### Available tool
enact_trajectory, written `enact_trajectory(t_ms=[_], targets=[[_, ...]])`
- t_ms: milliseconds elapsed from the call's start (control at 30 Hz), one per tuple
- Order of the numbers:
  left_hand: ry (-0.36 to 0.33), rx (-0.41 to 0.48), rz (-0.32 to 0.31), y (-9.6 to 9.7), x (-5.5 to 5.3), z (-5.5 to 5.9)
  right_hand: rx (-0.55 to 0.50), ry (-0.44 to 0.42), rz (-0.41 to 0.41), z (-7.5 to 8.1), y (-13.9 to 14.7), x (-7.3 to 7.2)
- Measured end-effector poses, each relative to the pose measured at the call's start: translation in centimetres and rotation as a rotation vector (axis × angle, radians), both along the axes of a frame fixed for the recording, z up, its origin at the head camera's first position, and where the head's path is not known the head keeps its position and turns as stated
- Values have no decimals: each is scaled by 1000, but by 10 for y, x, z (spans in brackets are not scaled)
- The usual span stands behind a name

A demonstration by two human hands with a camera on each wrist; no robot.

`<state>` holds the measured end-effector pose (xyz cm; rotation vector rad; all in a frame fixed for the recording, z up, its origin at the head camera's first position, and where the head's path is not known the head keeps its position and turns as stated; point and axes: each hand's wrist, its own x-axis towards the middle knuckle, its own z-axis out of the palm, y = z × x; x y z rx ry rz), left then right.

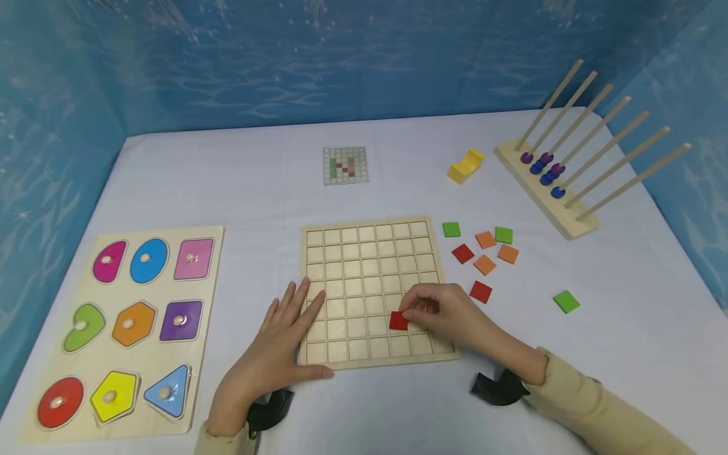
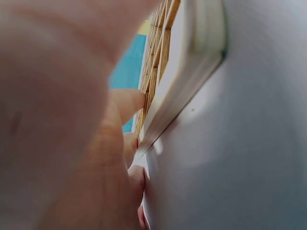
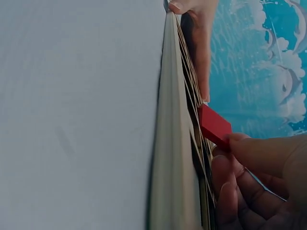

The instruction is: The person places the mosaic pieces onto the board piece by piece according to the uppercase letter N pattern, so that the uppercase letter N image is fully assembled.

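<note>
A wooden grid board [image 1: 352, 306] lies on the white table. My right hand [image 1: 449, 313] pinches a red square tile [image 1: 398, 321] between thumb and fingers over the lower right part of the grid. In the right wrist view, that red tile [image 3: 215, 125] is tilted, one edge down at the grid's slats. With fingers spread, my left hand [image 1: 279, 344] rests at the board's left side, its fingertips over the left rim and thumb along the front corner. The left wrist view has the board's edge [image 2: 177, 91] close beside the fingers.
Right of the board lie loose orange tiles [image 1: 485, 264], red tiles [image 1: 481, 291] and green tiles [image 1: 566, 301]. Behind it is a small pattern card [image 1: 345, 165]. A yellow block [image 1: 466, 165] and a peg stand with beads [image 1: 560, 202] stand back right; a shape puzzle [image 1: 210, 303] lies left.
</note>
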<state>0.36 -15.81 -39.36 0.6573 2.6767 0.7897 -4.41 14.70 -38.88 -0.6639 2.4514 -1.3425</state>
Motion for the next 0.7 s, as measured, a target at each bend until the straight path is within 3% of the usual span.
enact_trajectory(t_ms=[433,600,700], targets=[[13,-4,-3,-1,0,0,4,154,86,-1,-3,2],[14,7,-1,0,0,-1,5,151,85,4,1,-1],[14,5,0,0,0,-2,24,137,42,12,10,-5]])
